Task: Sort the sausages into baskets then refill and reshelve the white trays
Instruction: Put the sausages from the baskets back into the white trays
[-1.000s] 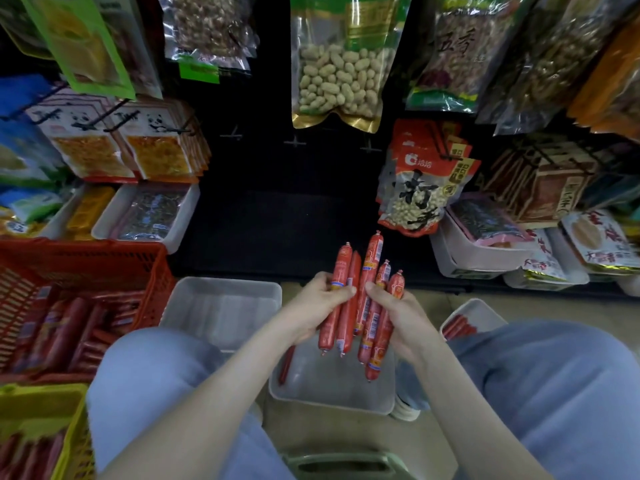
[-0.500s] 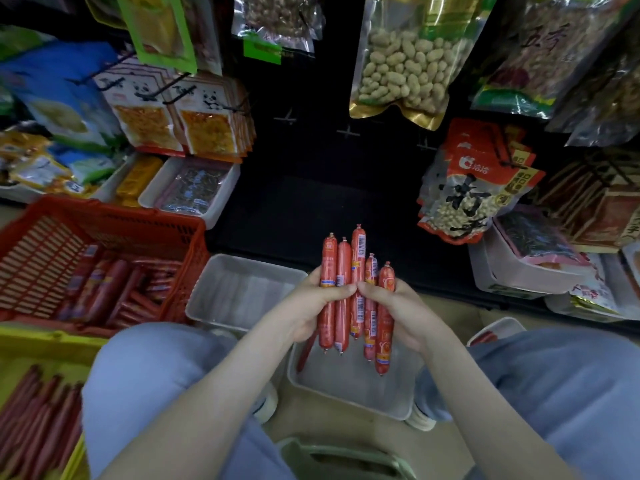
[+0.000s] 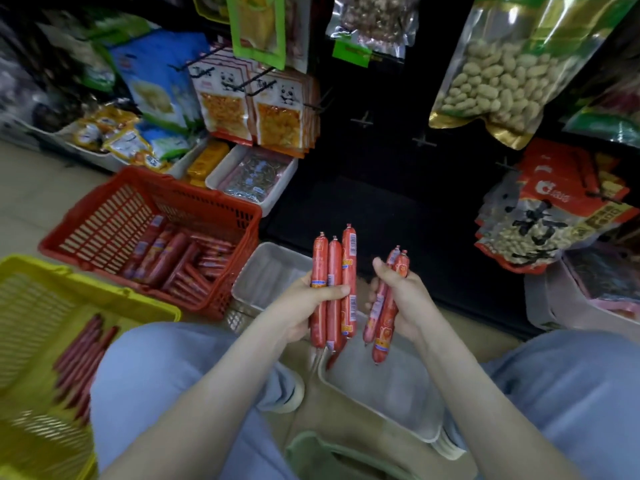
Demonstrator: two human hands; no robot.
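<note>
My left hand (image 3: 304, 306) grips three long red sausages (image 3: 334, 271) upright. A hand's width to its right, my right hand (image 3: 401, 299) holds two shorter red sausages (image 3: 382, 327). Both bundles hang over a white tray (image 3: 391, 386) on the floor between my knees. A second white tray (image 3: 266, 275) lies behind it, beside the red basket (image 3: 114, 216), which holds several sausages. At the lower left, the yellow basket (image 3: 34, 306) carries several thinner dark sausages (image 3: 83, 355).
Dark shelving ahead is hung with snack bags and a large peanut bag (image 3: 502, 81). White trays of packets (image 3: 249, 174) sit on the low shelf at left; more white trays (image 3: 575, 299) stand at right. A green stool edge (image 3: 332, 452) shows below.
The single bundle held by both hands has split: three sausages stay in my left hand, two went right with my right hand. The view swung left, showing more of both baskets.
</note>
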